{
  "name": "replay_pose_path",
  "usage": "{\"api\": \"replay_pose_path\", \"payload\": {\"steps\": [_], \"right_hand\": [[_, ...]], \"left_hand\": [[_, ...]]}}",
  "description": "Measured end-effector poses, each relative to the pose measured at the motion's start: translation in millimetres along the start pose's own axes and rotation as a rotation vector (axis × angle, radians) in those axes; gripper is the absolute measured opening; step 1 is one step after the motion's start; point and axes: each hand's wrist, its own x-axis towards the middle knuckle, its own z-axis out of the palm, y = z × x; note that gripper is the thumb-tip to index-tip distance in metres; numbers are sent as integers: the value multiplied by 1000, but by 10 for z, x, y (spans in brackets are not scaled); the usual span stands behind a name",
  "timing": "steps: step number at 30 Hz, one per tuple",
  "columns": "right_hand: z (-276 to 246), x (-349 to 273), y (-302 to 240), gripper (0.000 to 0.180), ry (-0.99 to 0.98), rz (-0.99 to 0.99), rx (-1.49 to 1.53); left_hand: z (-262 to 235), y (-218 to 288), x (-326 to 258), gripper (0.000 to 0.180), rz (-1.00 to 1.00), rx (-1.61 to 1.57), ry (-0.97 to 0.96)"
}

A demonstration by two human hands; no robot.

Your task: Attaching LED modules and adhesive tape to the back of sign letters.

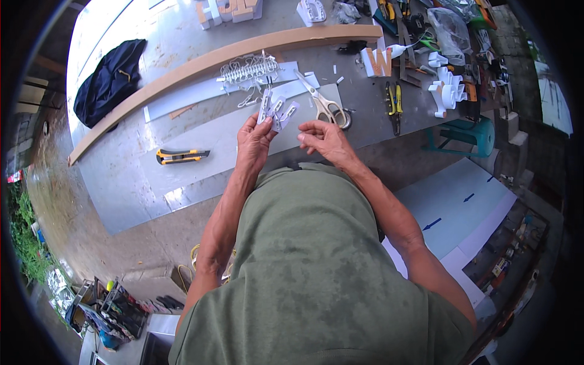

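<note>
My left hand [254,137] is closed, its thumb and fingers gripping a small white letter-shaped piece [278,115] with several light modules on it, above the metal table. To its right, my right hand [327,141] hovers with loosely bent fingers apart and nothing visible between them. Just beyond the right hand lies a pair of scissors [331,109] with cream handles, its blades pointing away. A tangled pile of white wired light modules [248,70] rests beyond my left hand, on pale strips.
A yellow and black utility knife [182,156] lies left on the metal table [131,201]. A long brown strip [201,64] crosses behind. Yellow-handled pliers [394,106], a white-and-orange letter [377,62] and assorted tools are at right. A black cloth [109,82] is far left; a green stool [465,137] stands beside the table.
</note>
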Motion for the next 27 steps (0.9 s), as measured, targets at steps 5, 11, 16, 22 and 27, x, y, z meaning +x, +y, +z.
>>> {"api": "replay_pose_path", "payload": {"steps": [5,11,16,22,27], "right_hand": [[68,94,-1,45,-29,-122,250],[-63,172,-31,39,35,-192,402],[-289,183,-84,31,165,-290,403],[-976,395,-40,30,306,-334,226],[-1702,605,-85,33,534,-304,28]], "left_hand": [[99,-53,43,36,-84,18,-102],[448,24,56,37,-91,129,-226],[604,-62,153,44,7,375,-387],[585,37,45,52,-89,604,-360],[225,135,-79,39,-82,693,-214]]}}
